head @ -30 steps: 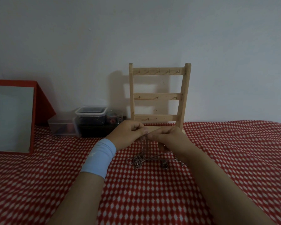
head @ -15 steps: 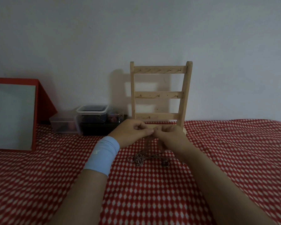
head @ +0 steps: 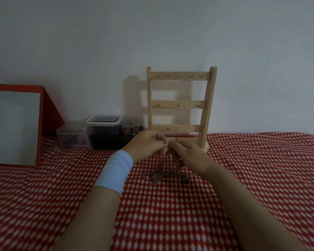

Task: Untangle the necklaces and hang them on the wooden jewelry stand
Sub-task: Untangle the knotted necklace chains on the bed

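Left hand [head: 149, 143] and right hand [head: 188, 153] raised before wooden jewelry stand [head: 179, 105]; fingers of both pinched on necklaces [head: 159, 175]; tangle rested on checked cloth [head: 243, 178].

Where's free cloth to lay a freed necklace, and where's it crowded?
Free: the red checked cloth right of the right hand, past the wooden stand. Also free: the stretch between the mirror and the left hand. Crowded: the chain tangle under both hands, and the plastic boxes left of the stand.

Checkered cloth [head: 243, 178] (necklaces [head: 157, 175], stand [head: 179, 104])
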### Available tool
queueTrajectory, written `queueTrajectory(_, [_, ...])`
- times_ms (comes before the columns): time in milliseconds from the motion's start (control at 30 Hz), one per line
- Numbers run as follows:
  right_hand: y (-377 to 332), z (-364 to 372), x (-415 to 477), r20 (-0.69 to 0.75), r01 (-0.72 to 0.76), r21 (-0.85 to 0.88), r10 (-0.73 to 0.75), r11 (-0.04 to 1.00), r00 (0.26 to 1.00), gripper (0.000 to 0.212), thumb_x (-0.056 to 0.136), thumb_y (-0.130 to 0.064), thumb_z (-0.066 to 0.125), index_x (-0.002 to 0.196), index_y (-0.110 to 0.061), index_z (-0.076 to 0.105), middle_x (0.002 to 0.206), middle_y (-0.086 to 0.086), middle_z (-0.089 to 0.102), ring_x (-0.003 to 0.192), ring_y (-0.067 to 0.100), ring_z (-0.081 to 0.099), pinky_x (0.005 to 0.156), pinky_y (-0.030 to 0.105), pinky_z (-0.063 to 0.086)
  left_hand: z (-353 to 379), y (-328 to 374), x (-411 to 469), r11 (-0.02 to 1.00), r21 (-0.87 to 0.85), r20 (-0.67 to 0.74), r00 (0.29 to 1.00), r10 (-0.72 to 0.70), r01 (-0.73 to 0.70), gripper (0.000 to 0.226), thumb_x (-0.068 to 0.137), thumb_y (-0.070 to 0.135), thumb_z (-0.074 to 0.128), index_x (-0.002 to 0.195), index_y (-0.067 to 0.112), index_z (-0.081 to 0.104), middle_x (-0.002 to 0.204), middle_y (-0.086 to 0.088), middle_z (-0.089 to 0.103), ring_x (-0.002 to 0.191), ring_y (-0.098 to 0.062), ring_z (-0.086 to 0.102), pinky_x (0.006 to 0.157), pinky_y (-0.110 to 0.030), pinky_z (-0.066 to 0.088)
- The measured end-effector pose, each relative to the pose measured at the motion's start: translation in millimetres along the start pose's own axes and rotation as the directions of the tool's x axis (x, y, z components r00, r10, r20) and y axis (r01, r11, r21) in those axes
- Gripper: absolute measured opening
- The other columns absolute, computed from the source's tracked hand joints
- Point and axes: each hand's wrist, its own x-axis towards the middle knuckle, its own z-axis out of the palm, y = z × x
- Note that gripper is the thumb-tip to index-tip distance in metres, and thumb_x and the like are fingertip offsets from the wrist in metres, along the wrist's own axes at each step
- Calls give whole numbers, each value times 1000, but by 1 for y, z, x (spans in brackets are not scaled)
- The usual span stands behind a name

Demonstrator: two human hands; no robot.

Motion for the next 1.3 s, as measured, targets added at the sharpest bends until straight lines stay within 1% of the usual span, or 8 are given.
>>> queueTrajectory(400, [0,-2,1,109,-156,311,128,937,986,28,104,-27,43,81,-14,54,69,-2,50,57,12,48,57,28,43,3,-4,2,991,124,29,998,55,-58,13,92,26,62,86,27,73,90,11,69,93,-12,63,85,-25,46])
queueTrajectory(533, [4,-1,3,66,-103,157,93,982,993,38,103,-52,44,101,-29,74,87,-8,71,82,13,67,77,29,52,12,-3,2,991,-96,129,988,-86,99,21,91,33,55,91,29,75,104,1,72,106,-17,62,101,-34,43])
queueTrajectory(667, [6,-12,0,83,-53,167,40,984,996,50,95,-63,51,78,-19,69,65,-10,57,63,11,52,69,28,43,21,-4,6,870,-491,43,999,-33,50,28,91,24,52,78,12,74,96,-8,69,99,-23,62,103,-46,44])
queueTrajectory(800, [10,-16,3,-17,-32,192,36,981,999,40,100,-31,60,64,-15,51,62,-2,47,59,16,42,64,31,39,12,-6,6,798,-593,125,991,-44,110,37,95,22,42,58,15,46,77,-3,56,78,-19,50,87,-39,40])
queueTrajectory(933, [8,-24,5,-65,-39,552,90,833,994,22,95,-11,58,73,-9,57,71,4,53,66,20,53,69,35,49,-9,-19,4,945,-251,175,970,-167,208,39,84,42,60,70,5,61,71,-1,62,81,-21,56,94,-38,40])
queueTrajectory(1033, [4,-23,2,23,-60,745,64,664,998,19,99,-13,52,81,-9,53,65,4,46,58,19,50,66,34,52,-14,-20,0,897,-413,103,987,-122,154,41,90,38,57,59,12,59,70,-4,62,79,-21,60,99,-42,41])
queueTrajectory(1167, [1,-25,1,16,17,610,-33,792,999,30,98,-13,58,70,-14,49,61,1,36,48,13,28,46,23,32,-9,-12,-3,563,-826,33,999,-9,33,40,98,18,46,59,13,52,59,-4,47,61,-19,58,93,-41,43])
queueTrajectory(1300, [2,-22,4,-133,136,481,-81,866,988,26,91,5,64,75,-12,53,63,0,45,49,10,35,48,22,34,1,4,-4,609,-793,24,999,25,4,26,95,1,49,73,12,54,63,-3,38,56,-12,45,76,-39,59])
